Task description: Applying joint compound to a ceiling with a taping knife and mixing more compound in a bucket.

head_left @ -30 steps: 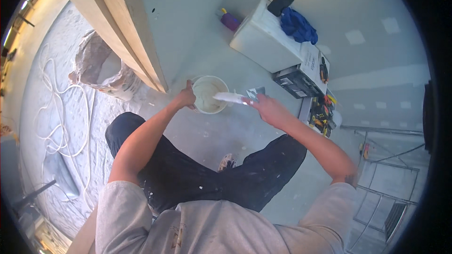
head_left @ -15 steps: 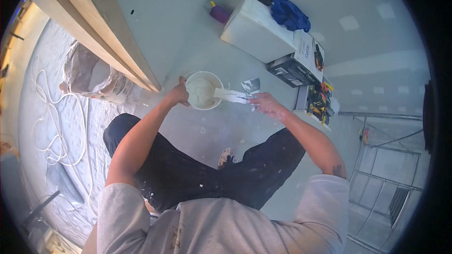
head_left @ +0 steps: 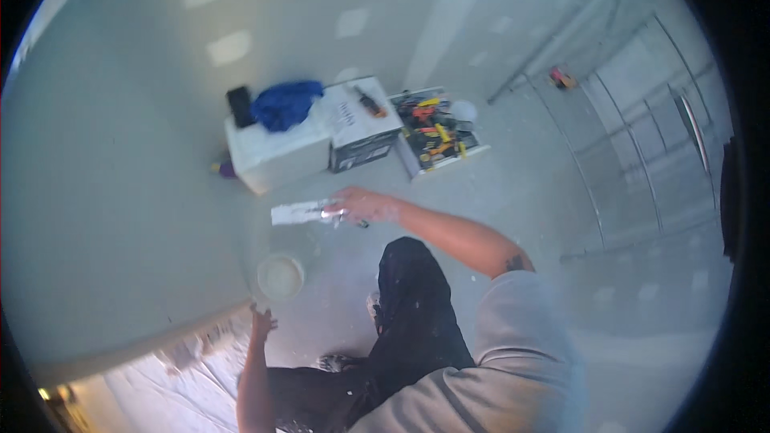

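Note:
My right hand [head_left: 357,207] grips a putty knife [head_left: 293,212] whose blade is coated in white compound; another metal piece, perhaps a second blade, shows blurred under the fingers. It is above and right of a round white bucket [head_left: 281,275] of pale compound on the floor. My left hand [head_left: 263,322] is just below the bucket, apart from it, with its fingers spread, beside the bottom edge of the wall [head_left: 136,216]. My dark trouser legs [head_left: 409,313] are bent beneath my arms.
A white box [head_left: 277,160] holds a blue cloth [head_left: 285,104] and black phone [head_left: 239,106]. Beside it are a printed carton [head_left: 357,136], a tool tray [head_left: 433,132] and a purple bottle [head_left: 224,169]. A metal frame [head_left: 634,140] is at right, a drop sheet [head_left: 176,397] at lower left.
My view has swung toward the right wall. The knife has come out of the bucket in my right hand, and my left hand has let go of the bucket.

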